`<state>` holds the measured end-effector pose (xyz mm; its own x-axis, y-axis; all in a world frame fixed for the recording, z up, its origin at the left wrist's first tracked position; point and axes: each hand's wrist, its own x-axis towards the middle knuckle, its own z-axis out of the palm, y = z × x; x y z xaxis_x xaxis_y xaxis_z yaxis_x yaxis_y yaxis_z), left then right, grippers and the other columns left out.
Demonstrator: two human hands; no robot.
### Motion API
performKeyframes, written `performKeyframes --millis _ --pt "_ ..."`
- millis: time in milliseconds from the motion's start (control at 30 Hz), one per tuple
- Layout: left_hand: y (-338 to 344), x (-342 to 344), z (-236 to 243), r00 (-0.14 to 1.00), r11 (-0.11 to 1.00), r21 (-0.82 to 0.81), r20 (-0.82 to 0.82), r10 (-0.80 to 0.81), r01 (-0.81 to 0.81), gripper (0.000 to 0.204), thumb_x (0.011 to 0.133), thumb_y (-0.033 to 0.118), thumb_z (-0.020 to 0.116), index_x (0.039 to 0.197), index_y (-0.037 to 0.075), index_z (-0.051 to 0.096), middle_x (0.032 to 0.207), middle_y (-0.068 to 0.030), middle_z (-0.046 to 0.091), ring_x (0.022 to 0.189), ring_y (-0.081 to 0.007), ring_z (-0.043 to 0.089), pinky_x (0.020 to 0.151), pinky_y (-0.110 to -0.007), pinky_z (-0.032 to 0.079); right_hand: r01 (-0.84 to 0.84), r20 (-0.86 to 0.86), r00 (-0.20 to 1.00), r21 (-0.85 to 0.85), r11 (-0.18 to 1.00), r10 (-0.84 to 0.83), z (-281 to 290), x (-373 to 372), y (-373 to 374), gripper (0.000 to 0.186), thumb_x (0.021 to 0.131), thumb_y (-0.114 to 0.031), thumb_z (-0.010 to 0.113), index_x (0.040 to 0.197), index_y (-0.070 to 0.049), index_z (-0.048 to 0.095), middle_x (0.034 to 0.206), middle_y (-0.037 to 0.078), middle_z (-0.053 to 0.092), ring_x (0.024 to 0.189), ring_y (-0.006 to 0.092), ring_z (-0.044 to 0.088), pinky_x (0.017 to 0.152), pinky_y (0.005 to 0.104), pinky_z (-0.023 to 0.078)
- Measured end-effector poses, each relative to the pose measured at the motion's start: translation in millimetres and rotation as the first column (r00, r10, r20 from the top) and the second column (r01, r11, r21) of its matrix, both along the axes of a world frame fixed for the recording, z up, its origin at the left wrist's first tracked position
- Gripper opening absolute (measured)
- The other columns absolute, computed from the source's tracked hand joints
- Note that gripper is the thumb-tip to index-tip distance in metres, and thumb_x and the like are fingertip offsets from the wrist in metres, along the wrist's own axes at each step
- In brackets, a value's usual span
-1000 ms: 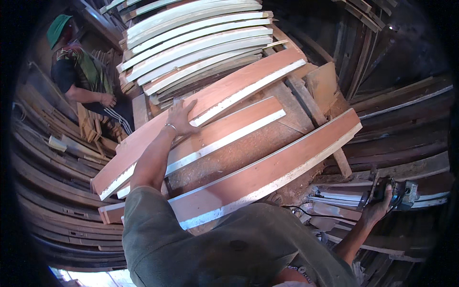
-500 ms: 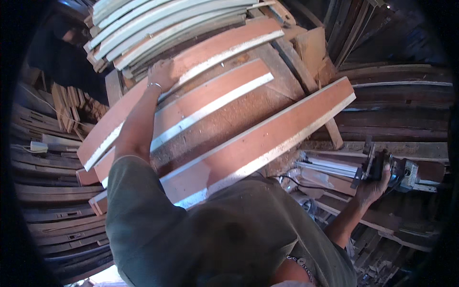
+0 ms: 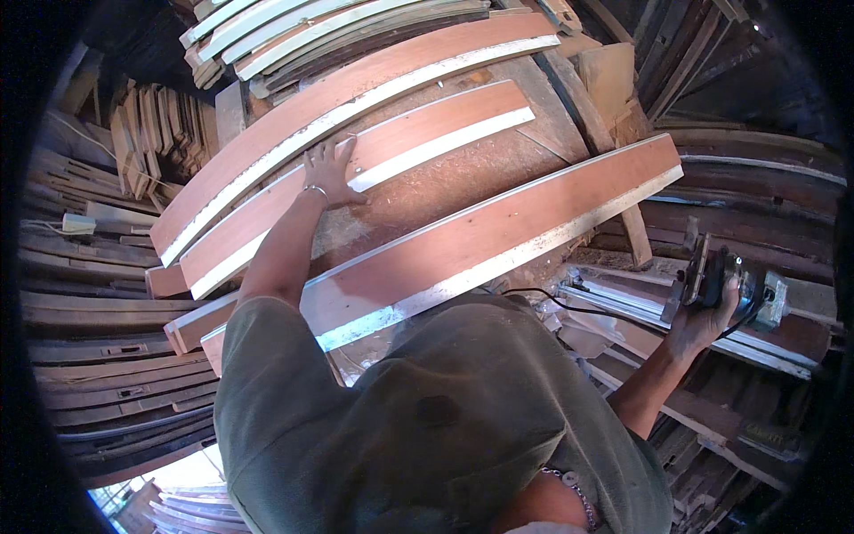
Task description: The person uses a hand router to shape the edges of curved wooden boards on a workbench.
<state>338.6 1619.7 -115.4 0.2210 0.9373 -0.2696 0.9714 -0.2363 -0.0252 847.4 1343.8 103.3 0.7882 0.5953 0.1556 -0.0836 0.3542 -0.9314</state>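
My left hand [image 3: 331, 171] lies flat, fingers spread, on the middle one of three long curved reddish boards with pale edges [image 3: 391, 147]. The far board [image 3: 356, 80] arches above it and the near board [image 3: 498, 236] runs across just in front of my chest. My right hand [image 3: 703, 320] is out to the right, gripping a black and grey power tool [image 3: 725, 285] that rests on a stack of wood strips. A black cord [image 3: 569, 303] runs from the tool toward my body.
A worn wooden worktop [image 3: 463, 182] shows between the boards. Stacks of pale curved strips [image 3: 302, 27] lie at the back. Dark curved wood pieces are piled on the left [image 3: 80, 320] and right [image 3: 756, 178]. My green shirt fills the lower middle.
The view has shifted, so the boards sit lower and further right in the picture. My left hand stays on the middle board. The right hand still holds the tool. The person at far left is out of view.
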Motion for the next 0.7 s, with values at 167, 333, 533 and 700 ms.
performKeyframes --millis 167,333,533,700 --pt "8.0 -4.5 -5.2 0.998 0.993 -0.119 0.059 -0.018 0.025 0.132 0.052 0.059 0.09 0.16 0.035 0.017 0.156 -0.025 0.03 0.145 -0.0444 0.029 0.118 -0.057 0.025 -0.016 0.011 1.0 0.006 1.0 0.016 5.2 -3.3 4.1 0.042 0.093 -0.027 0.065 0.123 0.002 0.062 0.105 0.01 0.07 0.089 0.0189 0.069 0.075 0.0336 0.058" --pt "1.4 5.6 33.2 0.995 0.994 -0.09 0.084 -0.059 0.066 0.132 0.05 0.056 0.091 0.16 0.038 0.02 0.154 -0.026 0.034 0.142 -0.0454 0.035 0.115 -0.056 0.029 -0.015 0.083 0.996 -0.013 1.0 0.016 -3.8 18.7 -6.0 0.044 0.092 -0.028 0.065 0.123 0.002 0.063 0.108 0.012 0.07 0.092 0.0216 0.07 0.076 0.0347 0.059" --pt "-17.2 14.1 114.2 0.972 0.995 0.031 0.21 -0.103 0.098 0.123 0.052 0.047 0.088 0.159 0.033 0.028 0.142 -0.0306 0.046 0.13 -0.0466 0.048 0.109 -0.048 0.04 -0.261 -0.104 0.957 0.102 0.96 0.272 -16.7 55.9 0.5 0.049 0.091 -0.034 0.065 0.13 -0.006 0.061 0.122 0.014 0.069 0.104 0.0281 0.069 0.08 0.0467 0.06" --pt "-54.4 37.4 180.5 0.943 0.991 0.011 0.306 -0.132 0.135 0.117 0.053 0.04 0.085 0.157 0.022 0.035 0.123 -0.0271 0.055 0.117 -0.043 0.056 0.101 -0.043 0.046 -0.09 -0.075 0.992 0.128 0.988 0.1 -22.3 57.2 39.7 0.049 0.09 -0.035 0.065 0.129 -0.006 0.062 0.121 0.014 0.069 0.106 0.0291 0.068 0.084 0.0505 0.058"
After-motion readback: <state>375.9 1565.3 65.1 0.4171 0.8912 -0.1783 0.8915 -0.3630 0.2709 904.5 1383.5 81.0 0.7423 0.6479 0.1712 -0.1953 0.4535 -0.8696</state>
